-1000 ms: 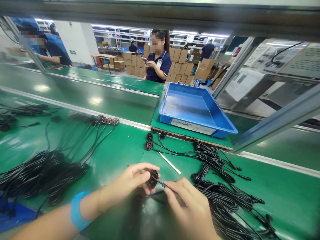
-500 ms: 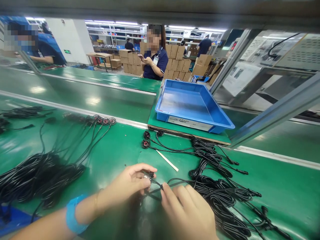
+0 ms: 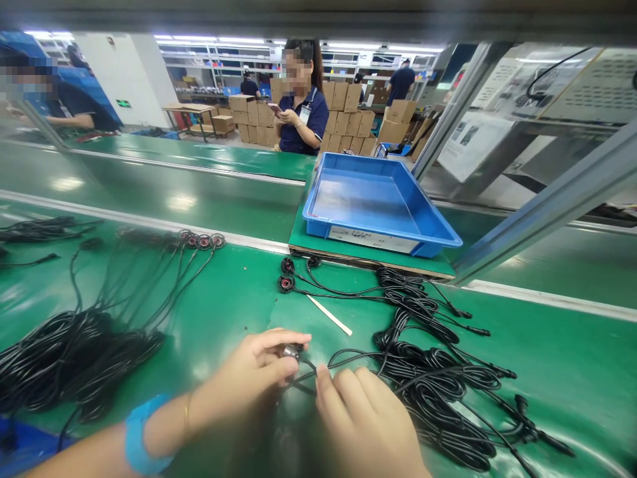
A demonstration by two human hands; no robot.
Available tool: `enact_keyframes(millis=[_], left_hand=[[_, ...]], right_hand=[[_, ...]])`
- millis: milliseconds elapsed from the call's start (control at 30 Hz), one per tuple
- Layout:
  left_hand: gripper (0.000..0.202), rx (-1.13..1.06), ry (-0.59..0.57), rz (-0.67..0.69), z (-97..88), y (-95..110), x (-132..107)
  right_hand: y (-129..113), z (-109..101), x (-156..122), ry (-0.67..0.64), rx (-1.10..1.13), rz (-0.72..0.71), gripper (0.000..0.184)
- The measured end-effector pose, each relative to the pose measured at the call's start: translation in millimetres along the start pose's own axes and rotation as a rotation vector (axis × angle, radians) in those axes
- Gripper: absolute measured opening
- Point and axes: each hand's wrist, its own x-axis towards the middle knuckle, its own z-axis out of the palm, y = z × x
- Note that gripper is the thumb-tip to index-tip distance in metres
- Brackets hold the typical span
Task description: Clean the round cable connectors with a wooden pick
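Note:
My left hand (image 3: 249,382), with a blue wristband, pinches a small round black part (image 3: 292,350) at the end of a black cable. My right hand (image 3: 365,421) is closed on that same cable (image 3: 348,358) just beside the part. Both hands hover low over the green mat near its front edge. The cable runs right into a tangled pile of black cables (image 3: 438,392). Two more round parts (image 3: 286,275) with cables lie farther back, next to a thin white stick (image 3: 329,315).
A blue tray (image 3: 438,232) sits on a raised green board behind the work spot. A big heap of black cables (image 3: 74,352) lies at left, with a row of round parts (image 3: 202,240). Across the belt a person stands looking at a phone; cardboard boxes behind.
The round part in my left hand has turned from face-on to side-on. My right hand slid closer along the cable toward my left. The view shifted slightly right.

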Motion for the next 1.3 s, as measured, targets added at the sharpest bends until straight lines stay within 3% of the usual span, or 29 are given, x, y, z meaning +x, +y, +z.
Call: enact_keyframes(millis=[200, 400, 700, 833, 1033, 1300], left_hand=[[0.033, 0.181, 0.015, 0.075, 1.6, -0.4, 0.9], [0.039, -0.033, -0.033, -0.021, 3.0, 3.0, -0.7], [0.042, -0.209, -0.147, -0.004, -3.4, -0.7, 0.5], [0.040, -0.155, -0.126, 0.016, -0.5, 3.6, -0.7], [0.026, -0.022, -0.001, 0.006, 9.0, 1.3, -1.6], [0.037, -0.023, 0.020, -0.022, 11.1, -6.5, -3.1]], right_hand=[[-4.2, 1.7, -1.2, -0.028, 0.029, 0.001, 0.021], [-3.6, 11.1, -6.4, -0.008, 0.067, 0.019, 0.012], [-4.1, 12.9, -7.5, 0.013, 0.064, 0.044, 0.006], [-6.6, 13.2, -7.1, 0.007, 0.046, 0.048, 0.011], [-10.5, 16.6, -10.1, -0.018, 0.059, 0.028, 0.012], [-11.8, 22.1, -12.8, -0.045, 0.072, 0.020, 0.012]])
